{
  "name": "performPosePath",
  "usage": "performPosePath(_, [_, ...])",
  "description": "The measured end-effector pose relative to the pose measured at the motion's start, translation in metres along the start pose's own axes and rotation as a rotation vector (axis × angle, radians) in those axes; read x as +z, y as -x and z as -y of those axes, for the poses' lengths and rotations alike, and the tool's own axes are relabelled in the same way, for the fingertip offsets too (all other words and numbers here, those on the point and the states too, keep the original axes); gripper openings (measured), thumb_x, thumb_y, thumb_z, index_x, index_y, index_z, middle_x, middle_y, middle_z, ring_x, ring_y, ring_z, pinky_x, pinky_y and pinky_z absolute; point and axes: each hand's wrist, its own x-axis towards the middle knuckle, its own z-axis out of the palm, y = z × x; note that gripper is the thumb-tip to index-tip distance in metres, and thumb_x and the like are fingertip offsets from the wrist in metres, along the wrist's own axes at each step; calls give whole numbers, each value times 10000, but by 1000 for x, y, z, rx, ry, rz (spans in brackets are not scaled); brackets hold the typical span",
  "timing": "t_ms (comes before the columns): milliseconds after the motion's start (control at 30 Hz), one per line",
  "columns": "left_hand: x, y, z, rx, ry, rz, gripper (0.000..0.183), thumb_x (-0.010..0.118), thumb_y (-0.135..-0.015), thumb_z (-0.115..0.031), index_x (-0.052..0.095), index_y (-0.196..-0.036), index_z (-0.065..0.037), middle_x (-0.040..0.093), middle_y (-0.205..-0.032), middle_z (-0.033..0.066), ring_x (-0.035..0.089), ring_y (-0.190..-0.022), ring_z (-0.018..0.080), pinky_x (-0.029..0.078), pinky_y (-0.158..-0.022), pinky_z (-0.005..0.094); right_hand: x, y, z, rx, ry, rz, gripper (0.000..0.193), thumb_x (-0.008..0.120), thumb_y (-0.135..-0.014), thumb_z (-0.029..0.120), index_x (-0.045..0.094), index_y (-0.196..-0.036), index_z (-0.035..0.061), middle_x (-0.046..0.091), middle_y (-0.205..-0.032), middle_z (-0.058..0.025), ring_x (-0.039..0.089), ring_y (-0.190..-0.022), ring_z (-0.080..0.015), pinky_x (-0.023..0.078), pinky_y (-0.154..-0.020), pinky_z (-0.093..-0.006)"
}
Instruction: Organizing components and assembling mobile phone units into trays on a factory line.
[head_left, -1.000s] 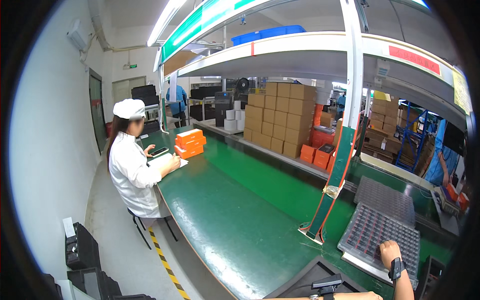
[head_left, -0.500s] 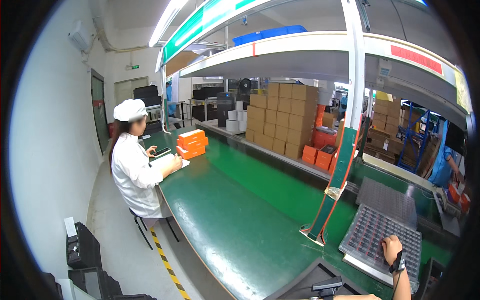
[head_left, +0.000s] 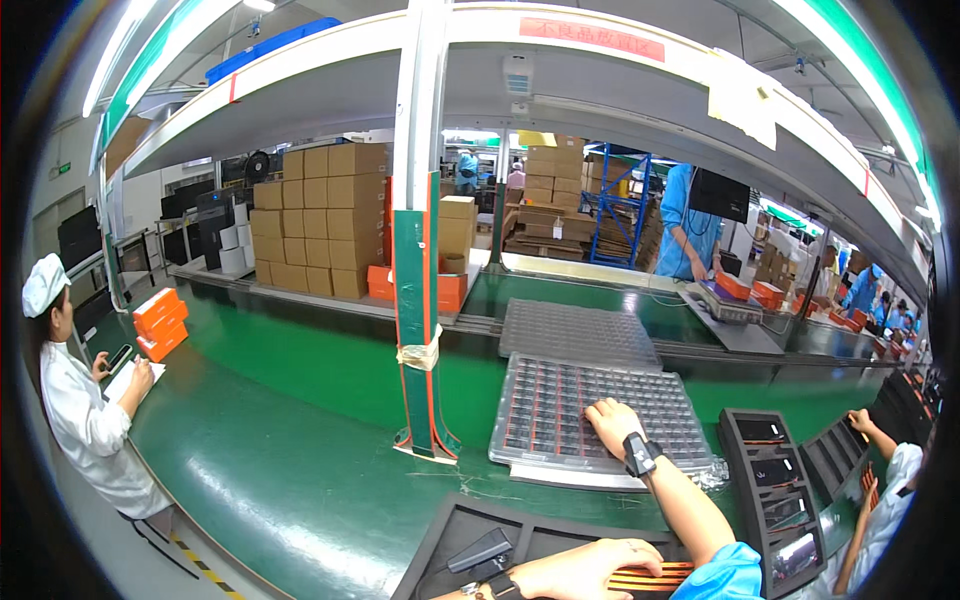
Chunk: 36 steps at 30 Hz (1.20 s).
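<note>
At the lower edge my left hand is curled round a bundle of orange-and-black strips, above a black foam tray. A small black device lies in that tray beside my left wrist. My right hand, with a black band on its wrist, reaches onto a clear plastic tray filled with rows of small dark parts. Its fingers are bent and drawn together at the parts; whatever is between the fingertips is too small to make out.
An empty-looking clear tray lies behind the filled one. A green post stands left of it. Black foam trays with dark devices lie at right, near a co-worker's arm. Another person writes at far left beside orange boxes.
The view has swung to the right, bringing the filled tray towards the middle and the right-hand co-worker into sight. More of my left hand and the strips now show. My right hand remains over the tray.
</note>
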Motion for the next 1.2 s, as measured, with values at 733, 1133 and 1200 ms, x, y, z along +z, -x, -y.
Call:
performPosePath(733, [2,1,-5,-46,10,-2,422,750,-702,-100,651,-1108,-38,638,-1183,166,606,-1133,347,475,-1009,411,-6,-4,-11,43,-206,82,163,644,-907,176,710,-987,50,679,-928,-110,636,-952,-308,527,-857,-399])
performPosePath(1133, [1,-1,1,-28,0,2,415,748,-700,-109,651,-1099,-48,642,-1169,159,611,-1123,344,477,-1001,408,20,-6,-21,172,-219,-13,144,658,-897,145,727,-957,34,687,-959,-129,642,-965,-324,531,-861,-402])
performPosePath(1200, [-2,1,1,-31,-2,1,419,752,-696,-105,651,-1099,-48,643,-1167,159,613,-1120,342,480,-997,407,19,-9,-17,146,-232,-5,158,635,-908,169,730,-939,47,689,-972,-127,642,-961,-325,527,-868,-408])
